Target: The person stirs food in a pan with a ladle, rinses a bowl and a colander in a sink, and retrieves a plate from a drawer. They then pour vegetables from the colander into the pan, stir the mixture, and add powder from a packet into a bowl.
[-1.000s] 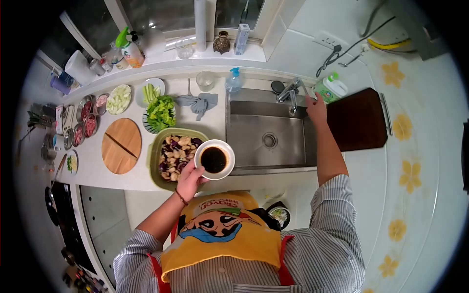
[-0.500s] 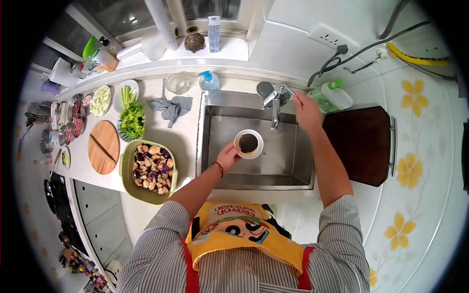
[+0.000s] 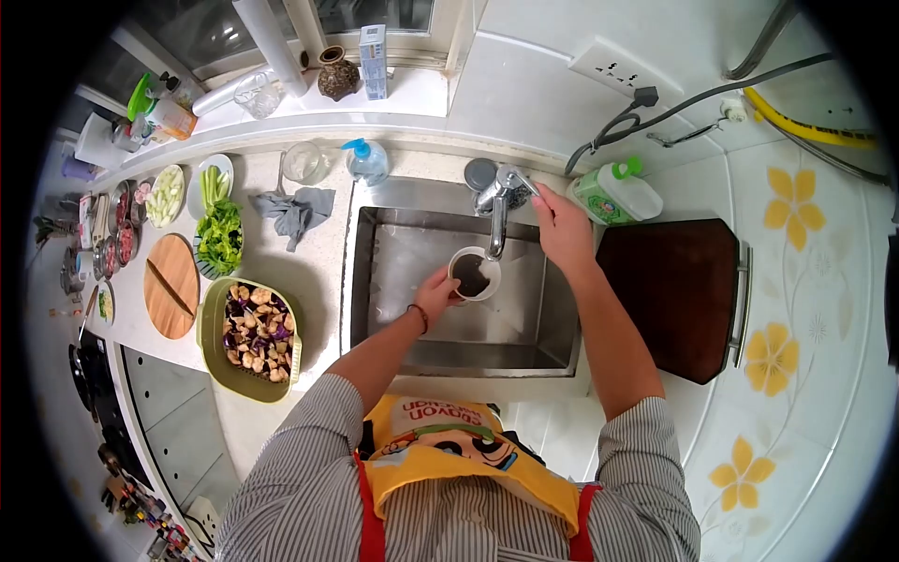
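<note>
My left hand grips a small white bowl with dark brown liquid in it, held over the steel sink. The bowl's upper right edge lies under the spout of the faucet, and a pale patch shows in the liquid there. Up at the faucet's lever, my right hand has its fingers closed round the end. A dark round lid-like disc sits behind the faucet.
Left of the sink stand a green basket of cut eggplant, a wooden board with a knife, plates of greens and a grey cloth. A soap bottle is behind. Rightward are a detergent jug and a dark board.
The bowl has come under the spout, and a pale patch now shows in its dark liquid. The faucet lever has shifted slightly with my right hand. The whole view has turned a little.
</note>
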`<control>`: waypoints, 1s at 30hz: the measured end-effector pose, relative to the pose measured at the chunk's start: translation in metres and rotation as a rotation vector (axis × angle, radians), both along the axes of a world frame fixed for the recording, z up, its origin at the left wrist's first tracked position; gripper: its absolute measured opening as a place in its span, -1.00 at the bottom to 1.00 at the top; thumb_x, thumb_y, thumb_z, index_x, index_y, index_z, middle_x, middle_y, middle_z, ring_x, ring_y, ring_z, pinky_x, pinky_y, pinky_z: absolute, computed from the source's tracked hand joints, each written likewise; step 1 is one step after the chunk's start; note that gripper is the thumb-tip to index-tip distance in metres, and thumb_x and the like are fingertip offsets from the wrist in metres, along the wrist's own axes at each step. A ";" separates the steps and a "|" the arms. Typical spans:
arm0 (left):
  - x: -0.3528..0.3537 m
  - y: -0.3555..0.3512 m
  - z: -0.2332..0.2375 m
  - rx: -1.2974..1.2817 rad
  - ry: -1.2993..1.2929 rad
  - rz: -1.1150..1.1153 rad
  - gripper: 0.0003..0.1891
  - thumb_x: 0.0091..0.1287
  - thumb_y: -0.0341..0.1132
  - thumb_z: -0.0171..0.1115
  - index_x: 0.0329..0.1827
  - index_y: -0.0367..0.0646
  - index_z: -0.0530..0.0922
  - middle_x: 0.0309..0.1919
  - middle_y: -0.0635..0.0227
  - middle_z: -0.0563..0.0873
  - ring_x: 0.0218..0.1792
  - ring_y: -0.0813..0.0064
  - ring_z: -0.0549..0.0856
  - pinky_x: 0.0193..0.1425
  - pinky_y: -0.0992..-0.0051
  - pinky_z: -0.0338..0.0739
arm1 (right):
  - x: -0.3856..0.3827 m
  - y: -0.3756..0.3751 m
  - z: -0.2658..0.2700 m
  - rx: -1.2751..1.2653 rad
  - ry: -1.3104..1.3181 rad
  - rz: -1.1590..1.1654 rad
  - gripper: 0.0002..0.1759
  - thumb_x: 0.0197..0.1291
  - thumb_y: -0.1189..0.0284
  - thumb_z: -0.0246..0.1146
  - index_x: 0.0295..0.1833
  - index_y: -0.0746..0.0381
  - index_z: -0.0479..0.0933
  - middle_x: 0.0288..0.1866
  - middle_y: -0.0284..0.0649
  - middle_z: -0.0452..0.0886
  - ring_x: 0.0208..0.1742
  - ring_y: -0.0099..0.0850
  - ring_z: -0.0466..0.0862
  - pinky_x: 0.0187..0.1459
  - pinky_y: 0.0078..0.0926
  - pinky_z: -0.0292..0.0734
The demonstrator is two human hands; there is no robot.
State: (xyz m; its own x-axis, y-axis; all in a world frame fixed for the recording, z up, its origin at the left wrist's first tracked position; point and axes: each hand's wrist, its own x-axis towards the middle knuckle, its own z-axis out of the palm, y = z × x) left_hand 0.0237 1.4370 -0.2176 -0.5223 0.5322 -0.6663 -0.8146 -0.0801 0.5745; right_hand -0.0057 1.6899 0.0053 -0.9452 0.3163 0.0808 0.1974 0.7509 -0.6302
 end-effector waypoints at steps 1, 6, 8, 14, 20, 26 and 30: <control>-0.001 0.003 -0.003 0.009 0.015 -0.020 -0.51 0.52 -0.38 0.16 0.51 0.01 0.47 0.15 0.38 0.70 0.10 0.48 0.73 0.17 0.43 0.70 | 0.001 0.000 0.002 -0.012 -0.025 0.000 -0.64 0.51 0.25 0.20 0.29 0.13 0.65 -0.10 0.04 0.74 -0.08 0.00 0.72 -0.01 -0.23 0.59; -0.002 0.015 0.002 0.036 0.018 0.001 -0.54 0.50 -0.30 0.17 0.47 0.07 0.50 0.07 0.40 0.71 0.06 0.49 0.72 0.16 0.44 0.68 | 0.000 0.002 0.000 -0.019 -0.049 0.009 -0.63 0.51 0.23 0.19 0.28 0.13 0.65 -0.04 0.04 0.74 0.00 0.06 0.71 0.02 -0.11 0.59; -0.003 0.017 0.003 0.071 0.012 0.004 -0.52 0.50 -0.31 0.17 0.48 0.05 0.49 0.09 0.37 0.70 0.09 0.47 0.71 0.19 0.40 0.68 | -0.001 0.004 -0.003 0.021 0.039 0.039 -0.64 0.51 0.31 0.21 0.31 0.18 0.63 -0.17 0.06 0.72 -0.18 -0.06 0.73 -0.06 -0.32 0.59; -0.006 0.018 0.003 0.084 0.007 0.011 -0.53 0.50 -0.33 0.16 0.48 0.02 0.49 0.12 0.35 0.70 0.12 0.43 0.71 0.22 0.35 0.68 | -0.001 0.003 -0.003 -0.059 0.008 0.017 -0.63 0.49 0.25 0.21 0.28 0.15 0.65 -0.05 0.06 0.74 -0.05 0.07 0.72 -0.02 -0.09 0.59; -0.002 0.000 0.001 0.119 0.066 -0.034 -0.52 0.51 -0.41 0.13 0.50 -0.04 0.47 0.16 0.31 0.69 0.12 0.42 0.74 0.24 0.33 0.71 | 0.019 0.004 -0.033 -0.080 0.090 -0.021 -0.57 0.52 0.31 0.23 0.41 0.16 0.57 -0.18 -0.03 0.73 -0.24 -0.26 0.69 -0.07 -0.40 0.58; 0.022 -0.054 0.018 0.022 0.053 -0.022 -0.53 0.51 -0.35 0.16 0.48 0.02 0.49 0.13 0.44 0.69 0.10 0.52 0.72 0.26 0.38 0.66 | 0.062 -0.016 -0.065 -0.327 0.187 -0.190 -0.46 0.45 0.43 0.32 0.46 0.29 0.40 -0.29 -0.31 0.51 -0.27 -0.58 0.49 -0.16 -0.61 0.48; 0.040 -0.109 0.050 0.058 0.079 0.046 -0.54 0.52 -0.30 0.16 0.47 0.05 0.51 0.09 0.50 0.67 0.06 0.64 0.66 0.17 0.46 0.64 | 0.115 -0.065 -0.066 -0.096 0.005 0.162 -0.17 0.10 0.25 0.59 0.43 0.28 0.40 0.02 -0.08 0.57 -0.02 -0.25 0.61 0.05 -0.27 0.57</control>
State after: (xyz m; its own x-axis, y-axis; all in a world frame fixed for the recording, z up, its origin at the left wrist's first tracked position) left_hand 0.0634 1.3277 -0.1675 -0.5965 0.5431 -0.5909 -0.7616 -0.1509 0.6302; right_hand 0.1093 1.6252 -0.0606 -0.9841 0.1664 0.0625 0.0754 0.7092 -0.7009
